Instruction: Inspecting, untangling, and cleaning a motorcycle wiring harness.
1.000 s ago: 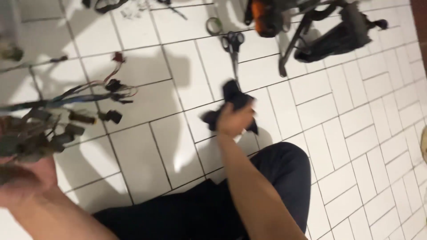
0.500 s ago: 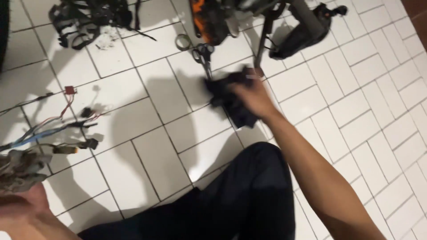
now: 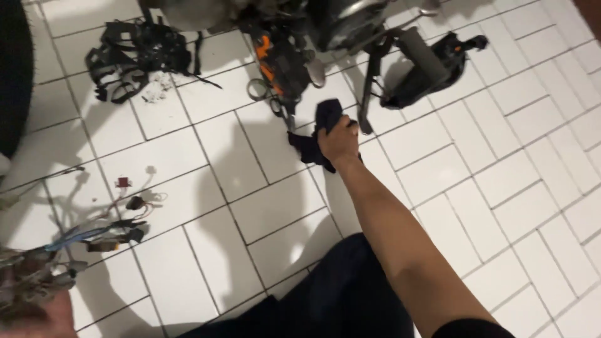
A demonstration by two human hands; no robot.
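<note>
My right hand (image 3: 338, 141) is stretched out over the white tiled floor (image 3: 206, 156) and grips a dark cloth (image 3: 319, 134), which bunches above and left of the fingers. Just beyond it lie scissors (image 3: 269, 97) and a black and orange machine part (image 3: 285, 59). My left hand (image 3: 37, 310) is at the bottom left corner, mostly out of frame, and holds a wiring bundle (image 3: 75, 250) with blue and red wires and small connectors that trail up to the right.
A black strap-like harness (image 3: 134, 56) lies at the top left. A dark tyre edge (image 3: 12, 75) runs down the left border. A black lever-like part (image 3: 432, 66) rests at the top right. My dark trouser leg (image 3: 338, 300) fills the bottom centre.
My right hand has carried the dark cloth further away from me, towards the machine parts. The view has shifted, so the wiring bundle and my left hand sit lower left.
</note>
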